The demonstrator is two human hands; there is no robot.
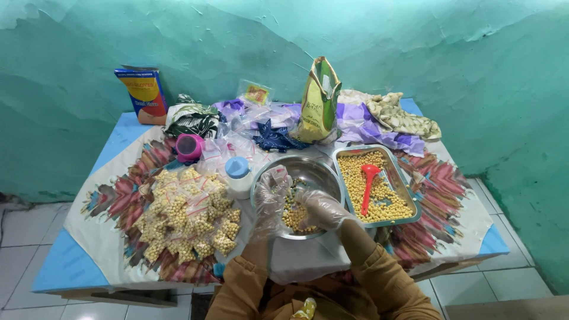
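Observation:
Both my hands wear clear plastic gloves and sit over a round metal bowl (pixel 320 172) that holds some yellow beans (pixel 294 218). My left hand (pixel 271 194) hovers at the bowl's left rim with fingers bent; whether it holds anything I cannot tell. My right hand (pixel 323 210) rests inside the bowl on the beans, fingers curled. Whether it grips beans is hidden by the glove.
A metal tray (pixel 409 204) of yellow beans with a red scoop (pixel 368 184) lies right of the bowl. A heap of small filled bags (pixel 186 213) lies left. A white jar with blue lid (pixel 239 175), pink cup (pixel 189 146), gold pouch (pixel 320 101), blue box (pixel 144 95) stand behind.

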